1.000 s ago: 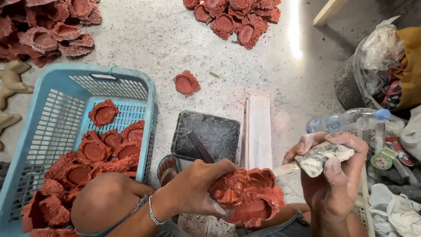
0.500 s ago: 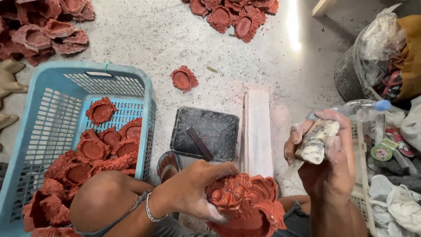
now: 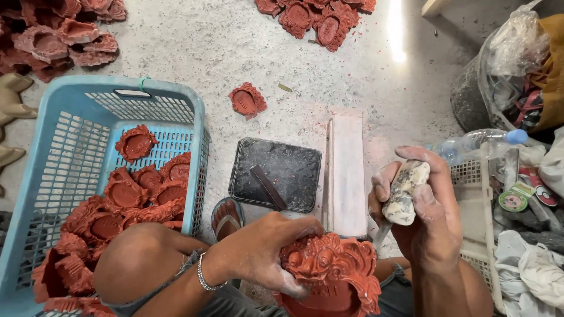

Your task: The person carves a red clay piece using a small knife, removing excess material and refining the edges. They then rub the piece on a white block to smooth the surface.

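Grey speckled concrete floor carries everything, dusted pink around the white slab and the black tray. Over the last second the right hand has lifted and turned: the mottled tool handle that lay crosswise in the palm now stands nearly upright, fingers clenched round it, thumb against its side. The left hand has hardly shifted and keeps its fingers clamped over the top edge of the red mask, which sits in the lap at the bottom of the view, carved face up. Tool and mask are apart, so no cutting or scraping is going on at this instant.

Only a sliver of blade shows below the right fist, too thin to read. The mask's lower half runs out of frame, and the left fingers cover part of its crown. More red castings fill the blue basket, whose near corner is hidden behind a knee; one casting lies alone on the floor.
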